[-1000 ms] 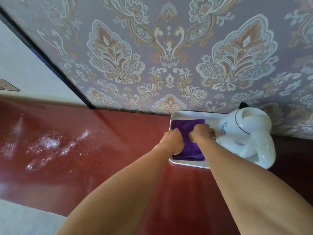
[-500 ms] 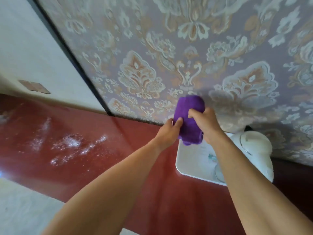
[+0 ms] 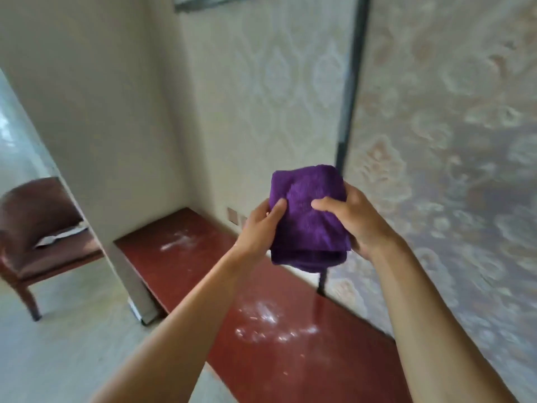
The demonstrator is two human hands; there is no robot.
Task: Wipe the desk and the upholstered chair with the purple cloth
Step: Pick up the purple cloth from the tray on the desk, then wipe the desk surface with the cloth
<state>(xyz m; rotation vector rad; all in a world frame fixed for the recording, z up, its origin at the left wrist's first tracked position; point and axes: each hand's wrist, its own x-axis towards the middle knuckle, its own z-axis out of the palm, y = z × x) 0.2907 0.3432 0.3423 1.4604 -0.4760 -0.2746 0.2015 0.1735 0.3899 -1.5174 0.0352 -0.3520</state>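
Note:
I hold the folded purple cloth (image 3: 308, 219) in the air in front of me with both hands. My left hand (image 3: 259, 228) grips its left edge with the thumb on top. My right hand (image 3: 353, 219) grips its right side, thumb pressed on the front. Below runs the long red-brown desk (image 3: 290, 359), with white dusty smears near the middle (image 3: 267, 321) and further back (image 3: 178, 241). The brown upholstered chair (image 3: 37, 228) stands at the far left, beyond a wall corner, with something pale lying on its seat.
Patterned wallpaper (image 3: 450, 170) covers the wall behind the desk, with a dark vertical strip (image 3: 353, 82). A metal desk leg panel (image 3: 130, 286) stands at the desk's left end. Wall sockets (image 3: 234, 215) sit just above the desk's far end. Pale floor lies at the lower left.
The cloth was lifted off the white tray and raised. My view has swung left, so the tray and kettle are out of sight and the chair has come into view.

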